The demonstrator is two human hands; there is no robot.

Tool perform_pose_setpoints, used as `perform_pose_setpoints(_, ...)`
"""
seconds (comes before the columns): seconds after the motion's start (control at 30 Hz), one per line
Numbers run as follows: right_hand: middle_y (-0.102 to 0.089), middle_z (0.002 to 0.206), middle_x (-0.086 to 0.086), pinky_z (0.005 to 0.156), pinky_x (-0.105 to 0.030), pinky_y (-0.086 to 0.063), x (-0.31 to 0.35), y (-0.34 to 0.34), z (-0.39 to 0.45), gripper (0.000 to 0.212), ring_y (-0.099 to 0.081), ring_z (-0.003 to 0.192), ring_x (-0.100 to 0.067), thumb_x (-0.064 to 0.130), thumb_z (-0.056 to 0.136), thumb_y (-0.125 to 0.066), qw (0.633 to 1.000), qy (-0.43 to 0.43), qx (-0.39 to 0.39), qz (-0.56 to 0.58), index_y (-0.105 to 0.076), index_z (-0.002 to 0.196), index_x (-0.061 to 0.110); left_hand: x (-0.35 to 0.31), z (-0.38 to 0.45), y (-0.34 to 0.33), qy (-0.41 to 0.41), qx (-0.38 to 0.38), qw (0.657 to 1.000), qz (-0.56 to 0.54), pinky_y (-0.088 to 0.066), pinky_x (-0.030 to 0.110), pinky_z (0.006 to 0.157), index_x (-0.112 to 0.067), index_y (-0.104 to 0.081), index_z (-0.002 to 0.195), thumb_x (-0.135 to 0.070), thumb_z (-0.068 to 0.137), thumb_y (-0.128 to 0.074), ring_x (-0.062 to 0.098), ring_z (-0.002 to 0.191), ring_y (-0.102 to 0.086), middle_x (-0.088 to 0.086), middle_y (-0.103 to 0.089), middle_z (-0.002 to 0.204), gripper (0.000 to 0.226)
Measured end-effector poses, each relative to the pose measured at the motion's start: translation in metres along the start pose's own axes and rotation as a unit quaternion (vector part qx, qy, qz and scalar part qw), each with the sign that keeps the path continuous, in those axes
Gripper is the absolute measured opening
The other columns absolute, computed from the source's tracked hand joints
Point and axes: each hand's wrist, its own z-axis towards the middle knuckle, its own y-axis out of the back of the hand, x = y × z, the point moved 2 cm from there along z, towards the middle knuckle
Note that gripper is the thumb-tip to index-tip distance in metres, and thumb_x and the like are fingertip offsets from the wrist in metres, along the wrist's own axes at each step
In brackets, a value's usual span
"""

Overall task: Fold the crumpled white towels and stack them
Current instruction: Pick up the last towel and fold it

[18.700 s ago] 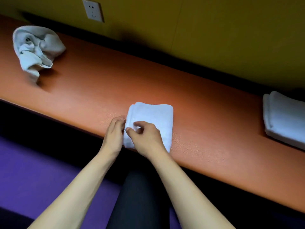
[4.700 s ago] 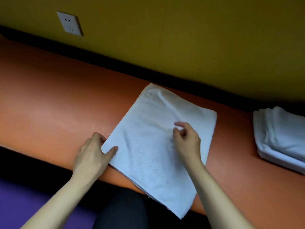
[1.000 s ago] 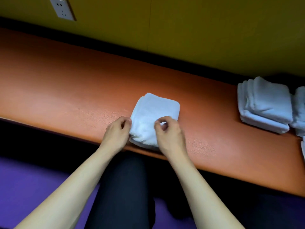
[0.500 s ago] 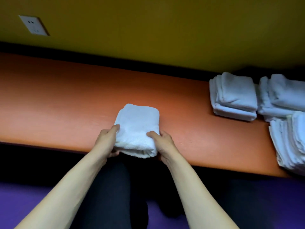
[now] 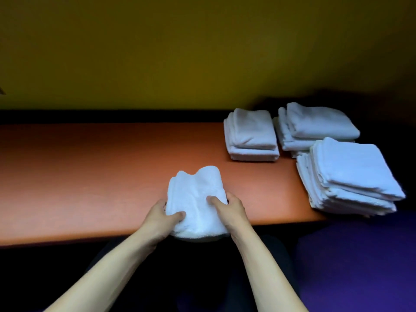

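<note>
Now lifted at the near edge of the long orange-brown table [image 5: 90, 176]: a folded white terry towel [image 5: 195, 199], gripped on both sides, left hand [image 5: 161, 216] with thumb pressed into the cloth on top and fingers underneath, right hand [image 5: 229, 208] clasping the opposite edge the same way. Half a second ago flat and square on the surface; since then raised and buckled in the middle, the far edge humped up. Folding therefore judged finished, carrying begun. Well apart to the right, newly in full view as the head turned: a low stack of folded white towels [image 5: 252, 134] nearest, a second white stack [image 5: 315, 127] behind against the mustard-yellow wall [image 5: 202, 52], and a taller pile of flat white towels [image 5: 351, 176] at the table's corner. Likely destination one of these stacks; which, not yet clear.
</note>
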Motion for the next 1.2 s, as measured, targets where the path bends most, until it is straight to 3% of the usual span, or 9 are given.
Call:
perform_pose_setpoints(0.1,-0.072,0.097,0.005,0.084,-0.040,-0.059,-0.005,0.030,0.008,0.021,-0.069,0.090,-0.016,0.036,0.082,-0.072,0.998,0.030,-0.040,-0.033,-0.065,0.097,0.022,-0.015,0.005,-0.032,-0.020,0.022,0.999,0.036,-0.056,0.034,0.082,-0.022,-0.054,0.117,-0.019,0.087,-0.072,0.017,0.094,-0.071,-0.002,-0.071,0.106,0.035)
perform_pose_setpoints(0.27,-0.071,0.095,0.008,0.080,-0.035,-0.057,-0.005,0.085,0.020,0.014,-0.068,0.089,-0.013,0.035,0.084,-0.070,0.993,0.052,-0.100,-0.038,-0.065,0.095,0.028,-0.041,0.012,-0.079,-0.057,0.041,0.996,0.050,-0.057,0.045,0.091,-0.022,-0.055,0.119,-0.033,0.074,-0.072,0.016,0.095,-0.072,-0.003,-0.072,0.108,0.049)
perform_pose_setpoints(0.37,-0.069,0.096,0.009,0.072,-0.027,-0.049,0.002,0.110,0.025,0.013,-0.065,0.091,-0.012,0.035,0.086,-0.069,0.987,0.082,-0.124,-0.054,-0.064,0.097,0.031,-0.055,0.014,-0.102,-0.118,0.038,0.991,0.045,-0.058,0.039,0.088,-0.029,-0.055,0.119,-0.031,0.079,-0.073,0.012,0.097,-0.071,-0.008,-0.072,0.108,0.044)
perform_pose_setpoints(0.47,-0.071,0.089,0.008,0.070,-0.026,-0.050,0.029,0.134,0.036,0.012,-0.067,0.085,-0.012,0.030,0.087,-0.072,0.977,0.146,-0.150,-0.040,-0.065,0.096,0.030,-0.082,0.019,-0.113,-0.197,0.019,0.980,0.013,-0.057,0.033,0.084,-0.034,-0.055,0.119,-0.025,0.086,-0.073,0.006,0.098,-0.070,-0.013,-0.073,0.106,0.038)
perform_pose_setpoints(0.7,-0.069,0.087,0.007,0.069,-0.028,-0.045,0.129,0.167,0.115,0.017,-0.064,0.083,-0.016,0.030,0.087,-0.073,0.937,0.276,-0.206,-0.061,-0.065,0.099,0.022,-0.186,0.095,-0.123,-0.313,-0.034,0.948,0.045,-0.055,0.041,0.091,-0.035,-0.049,0.120,-0.038,0.081,-0.070,0.011,0.105,-0.067,-0.015,-0.068,0.112,0.044)
perform_pose_setpoints(0.8,-0.066,0.108,-0.002,0.077,-0.029,-0.042,0.147,0.174,0.168,0.035,-0.061,0.101,-0.023,0.035,0.090,-0.069,0.929,0.269,-0.223,-0.122,-0.060,0.120,0.019,-0.217,0.135,-0.135,-0.299,-0.044,0.949,0.090,-0.050,0.036,0.096,-0.025,-0.040,0.140,-0.036,0.090,-0.069,0.016,0.118,-0.061,-0.010,-0.061,0.122,0.059)
perform_pose_setpoints(0.87,-0.056,0.132,-0.009,0.092,-0.038,-0.043,0.141,0.172,0.193,0.054,-0.054,0.118,-0.030,0.037,0.091,-0.065,0.904,0.255,-0.266,-0.219,-0.048,0.140,0.019,-0.218,0.159,-0.143,-0.307,-0.058,0.935,0.170,-0.041,0.039,0.108,-0.022,-0.020,0.157,-0.043,0.096,-0.062,0.025,0.136,-0.046,0.003,-0.045,0.150,0.077)
perform_pose_setpoints(1.0,-0.054,0.141,-0.010,0.102,-0.048,-0.038,0.097,0.151,0.204,0.051,-0.050,0.127,-0.034,0.038,0.092,-0.051,0.830,0.320,-0.291,-0.353,-0.055,0.141,0.022,-0.188,0.181,-0.157,-0.336,-0.038,0.838,0.429,-0.037,0.051,0.112,-0.034,-0.026,0.157,-0.061,0.099,-0.026,0.040,0.142,-0.033,0.005,-0.015,0.168,0.064)
perform_pose_setpoints(1.2,-0.038,0.158,-0.008,0.122,-0.044,-0.019,0.076,0.149,0.194,0.051,-0.028,0.148,-0.026,0.040,0.105,-0.039,0.843,0.288,-0.215,-0.399,-0.041,0.153,0.022,-0.171,0.170,-0.155,-0.312,-0.021,0.831,0.460,-0.033,0.052,0.113,-0.036,-0.015,0.160,-0.052,0.105,-0.030,0.038,0.147,-0.026,0.005,-0.014,0.168,0.059)
